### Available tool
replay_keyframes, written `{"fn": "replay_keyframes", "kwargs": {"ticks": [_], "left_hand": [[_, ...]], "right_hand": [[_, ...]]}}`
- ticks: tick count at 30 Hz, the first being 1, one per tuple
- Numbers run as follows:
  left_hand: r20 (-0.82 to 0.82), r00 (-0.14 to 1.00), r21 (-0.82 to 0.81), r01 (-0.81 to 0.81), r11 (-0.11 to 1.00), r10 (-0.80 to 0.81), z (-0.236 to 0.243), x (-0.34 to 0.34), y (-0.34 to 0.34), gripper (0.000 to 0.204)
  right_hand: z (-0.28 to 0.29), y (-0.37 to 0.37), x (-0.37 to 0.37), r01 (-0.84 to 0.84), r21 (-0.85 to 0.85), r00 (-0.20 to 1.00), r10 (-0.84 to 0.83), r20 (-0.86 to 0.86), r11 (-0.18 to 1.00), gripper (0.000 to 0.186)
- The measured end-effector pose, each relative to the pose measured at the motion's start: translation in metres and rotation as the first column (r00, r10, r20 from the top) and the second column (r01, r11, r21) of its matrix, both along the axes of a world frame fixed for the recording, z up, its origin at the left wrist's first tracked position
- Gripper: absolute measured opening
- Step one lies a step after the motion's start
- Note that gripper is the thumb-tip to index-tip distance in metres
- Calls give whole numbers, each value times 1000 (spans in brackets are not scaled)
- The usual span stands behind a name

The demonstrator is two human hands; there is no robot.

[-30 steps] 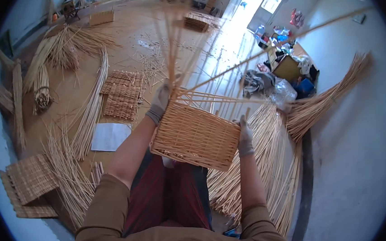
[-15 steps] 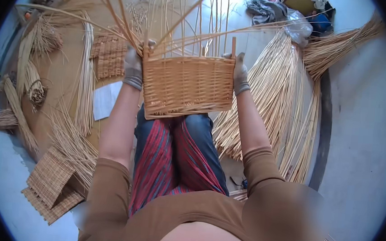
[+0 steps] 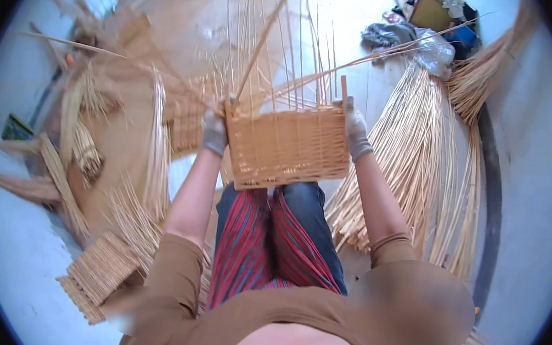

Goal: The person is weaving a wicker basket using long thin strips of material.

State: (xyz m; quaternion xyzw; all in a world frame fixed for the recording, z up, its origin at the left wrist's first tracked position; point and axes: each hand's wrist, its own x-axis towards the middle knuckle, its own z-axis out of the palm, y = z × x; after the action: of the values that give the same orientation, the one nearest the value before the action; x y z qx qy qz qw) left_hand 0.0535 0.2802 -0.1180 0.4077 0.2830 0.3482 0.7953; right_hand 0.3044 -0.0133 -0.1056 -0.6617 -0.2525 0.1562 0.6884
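A half-woven rectangular wicker basket (image 3: 288,144) is held up in front of my thighs, with long loose rods (image 3: 266,48) sticking out of its far edge and fanning to both sides. My left hand (image 3: 214,129), in a grey glove, is closed on the basket's left end, its fingertips partly hidden by rods. My right hand (image 3: 357,132), also gloved, grips the right end beside a short upright stake (image 3: 343,90). A red striped cloth (image 3: 242,235) covers part of my dark trousers (image 3: 316,240) below.
Long pale reeds (image 3: 400,156) fan over the floor at right, near another bundle (image 3: 474,84) and bags and clutter (image 3: 434,16). At left lie more bundles (image 3: 86,151), partly blurred, and woven panels (image 3: 100,269); behind the basket are more panels (image 3: 192,120) and white paper (image 3: 182,165).
The view has tilted down since a second ago, then shifted slightly. The basket has come nearer my body and turned slightly, still in both hands. The loose rods at left have swung and are blurred.
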Motion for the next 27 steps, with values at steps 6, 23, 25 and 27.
{"fn": "replay_keyframes", "kwargs": {"ticks": [6,23,25,27], "left_hand": [[452,875,-205,289,935,-171,35,-33,-17,80],[86,973,178,197,964,-215,5,-198,-84,79],[-61,963,231,271,935,-264,29,-194,-77,60],[-164,943,339,331,881,-291,53,-188,-79,54]], "right_hand": [[81,-20,-37,163,128,979,-176,99,978,42],[-35,-77,-170,23,259,998,-5,-68,966,34],[-37,-73,-171,37,266,998,-24,-51,963,34],[-33,-76,-182,99,178,994,-89,-63,979,31]]}}
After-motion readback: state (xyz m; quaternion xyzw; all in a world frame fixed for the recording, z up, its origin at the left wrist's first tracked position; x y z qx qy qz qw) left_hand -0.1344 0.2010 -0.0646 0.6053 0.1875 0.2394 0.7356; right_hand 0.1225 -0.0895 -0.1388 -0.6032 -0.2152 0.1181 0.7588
